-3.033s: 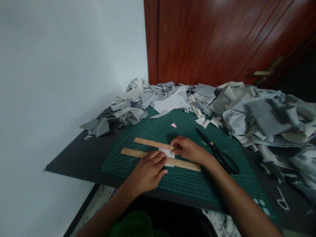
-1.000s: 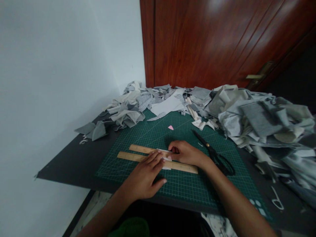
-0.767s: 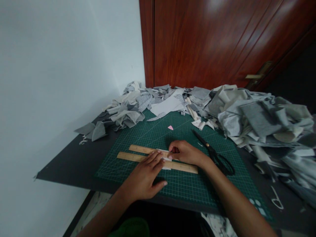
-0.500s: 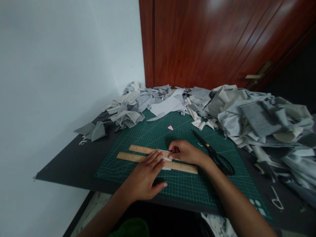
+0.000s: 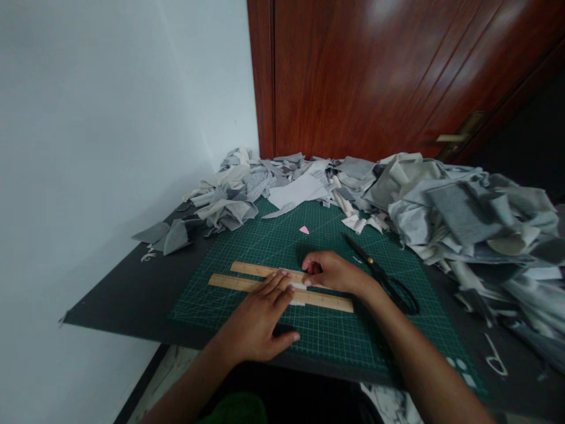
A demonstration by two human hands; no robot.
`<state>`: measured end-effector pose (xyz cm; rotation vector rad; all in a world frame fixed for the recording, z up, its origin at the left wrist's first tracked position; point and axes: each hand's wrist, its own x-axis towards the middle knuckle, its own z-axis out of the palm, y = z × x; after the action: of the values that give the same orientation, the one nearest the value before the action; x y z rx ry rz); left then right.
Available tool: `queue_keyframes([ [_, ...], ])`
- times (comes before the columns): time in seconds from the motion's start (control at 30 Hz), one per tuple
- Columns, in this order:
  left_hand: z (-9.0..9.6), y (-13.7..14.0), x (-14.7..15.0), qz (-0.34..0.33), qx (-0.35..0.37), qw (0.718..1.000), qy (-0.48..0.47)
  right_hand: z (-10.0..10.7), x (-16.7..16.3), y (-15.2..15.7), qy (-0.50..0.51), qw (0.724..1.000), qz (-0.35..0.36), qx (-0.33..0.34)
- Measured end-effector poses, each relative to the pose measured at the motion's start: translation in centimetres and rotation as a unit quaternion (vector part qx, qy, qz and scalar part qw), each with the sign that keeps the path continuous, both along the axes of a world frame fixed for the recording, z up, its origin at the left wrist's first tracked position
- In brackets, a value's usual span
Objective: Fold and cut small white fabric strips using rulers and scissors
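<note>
Two wooden rulers lie nearly parallel on a green cutting mat [image 5: 335, 341]: a farther ruler [image 5: 249, 268] and a nearer ruler [image 5: 329, 301]. Under them is a small white piece [image 5: 299, 286], perhaps cloth, showing between the rulers and just past the nearer one. My left hand [image 5: 260, 330] rests flat across both rulers, fingers stretched and thumb out to the side. At the farther ruler's right part, my right hand [image 5: 331, 272] has its fingers curled in, with a fingertip down by the white piece. Whatever it may hold is hidden.
Black-handled scissors [image 5: 373, 265] lie on the mat beside my right forearm. A small pink triangle [image 5: 304, 230] is farther back. Heaped grey and white fabric scraps [image 5: 459, 206] line the table's back and right. A white wall [image 5: 110, 147] and wooden door [image 5: 353, 76] stand behind.
Both hands and the rulers stay almost in place. The camera view has shifted very slightly.
</note>
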<state>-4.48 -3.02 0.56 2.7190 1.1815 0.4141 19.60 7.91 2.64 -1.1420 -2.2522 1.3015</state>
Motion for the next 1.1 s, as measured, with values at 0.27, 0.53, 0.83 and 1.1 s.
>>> queue_keyframes([
  [0.27, 0.1, 0.0, -0.1, 0.004, -0.021, 1.000, -0.009, 0.2, 0.0, 0.1, 0.001, 1.000, 0.002, -0.004],
  [0.53, 0.0, 0.1, -0.1, -0.002, -0.012, 1.000, -0.001, -0.3, 1.7, 0.8, -0.014, 1.000, 0.004, -0.021],
  [0.83, -0.4, 0.2, -0.4, -0.004, -0.007, 1.000, -0.011, 0.5, 3.0, 1.1, -0.122, 0.992, 0.024, 0.013],
  [1.1, -0.2, 0.1, -0.3, -0.006, -0.006, 1.000, -0.007, 0.6, 2.9, 1.0, -0.126, 0.992, 0.019, 0.002],
])
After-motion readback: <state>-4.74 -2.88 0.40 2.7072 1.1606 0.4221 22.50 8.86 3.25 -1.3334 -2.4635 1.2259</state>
